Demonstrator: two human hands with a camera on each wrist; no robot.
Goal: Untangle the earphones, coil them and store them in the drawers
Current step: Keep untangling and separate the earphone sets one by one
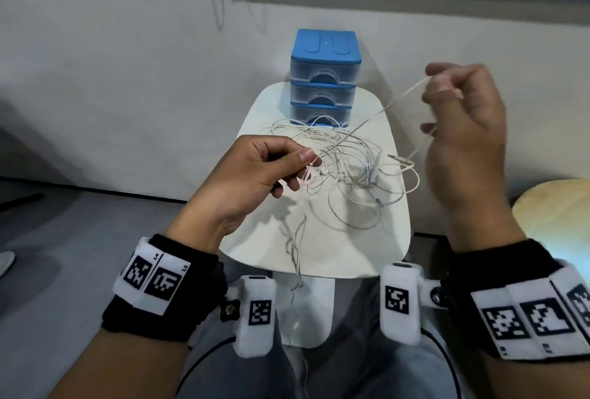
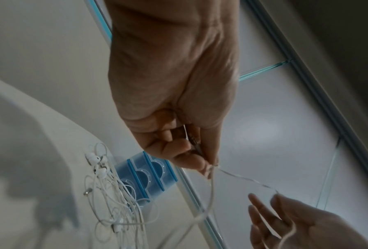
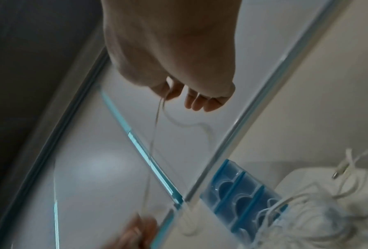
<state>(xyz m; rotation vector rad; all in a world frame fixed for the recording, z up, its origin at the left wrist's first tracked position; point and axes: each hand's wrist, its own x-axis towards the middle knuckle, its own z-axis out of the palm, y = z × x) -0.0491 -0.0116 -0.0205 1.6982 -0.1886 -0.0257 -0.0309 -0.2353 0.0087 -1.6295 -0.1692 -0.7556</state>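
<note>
Both hands (image 1: 255,172) (image 1: 463,121) pinch blurred earphones (image 1: 348,162); fingertip contact unclear.

1. The earphones (image 1: 348,162) have thin white cords that look like smooth rubbery plastic; the buds look glossy.
2. The plug (image 1: 396,157) has a shiny metal tip.
3. The drawers (image 1: 324,79) are plastic: matt blue top and frame, clear glossy fronts.
4. The desk (image 1: 319,239) is smooth, white, faintly glossy.
5. The wristbands (image 1: 159,287) look like black knitted cloth.
</note>
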